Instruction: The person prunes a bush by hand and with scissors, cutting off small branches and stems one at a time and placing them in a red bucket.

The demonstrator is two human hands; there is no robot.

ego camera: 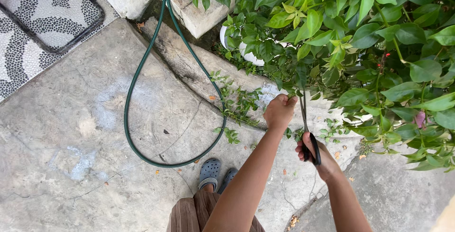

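While the left hand (279,112) is gripping a sprig taut at frame centre, the right hand (316,158), fingers closed in the scissors (307,132), is best cutting just below that grip.

Two hands (left (279,112), right (315,156)), one pair of scissors (307,130), one green hose (142,70), one white pot (246,51), two grey clogs (209,172).
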